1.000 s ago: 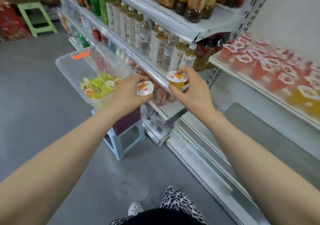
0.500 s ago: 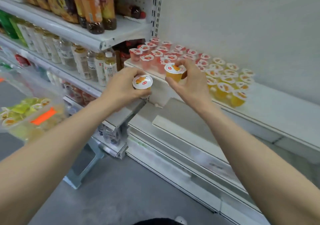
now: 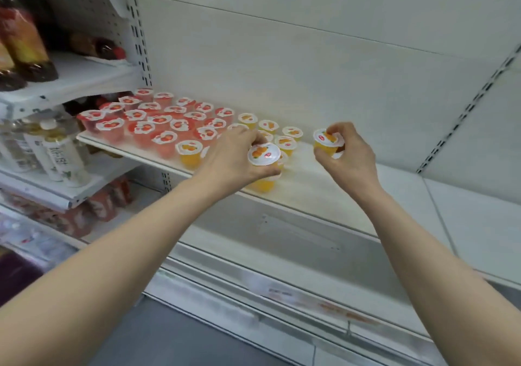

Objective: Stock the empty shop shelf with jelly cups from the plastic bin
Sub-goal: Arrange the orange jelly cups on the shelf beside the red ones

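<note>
Fingers of the left hand [image 3: 234,155] curl round one orange jelly cup [image 3: 264,154], thumb below its rim and fingertips over the far side of the lid. The cup sits low at the front edge of the shelf [image 3: 310,193], and I cannot tell whether its base touches. The right hand [image 3: 351,157] pinches a second orange cup [image 3: 327,139] from above, fingers bent over the lid, just above the shelf's bare stretch. That makes two cups in hand, one each. The red-lidded cups [image 3: 159,119] standing on the shelf number close to twenty, though blur blocks an exact count, and at least six orange-lidded cups [image 3: 285,141] stand beside them, some hidden behind the left hand. Both forearms reach forward and up, wrists bent downward. Drink bottles [image 3: 60,154] stand on the neighbouring shelves at left.
</note>
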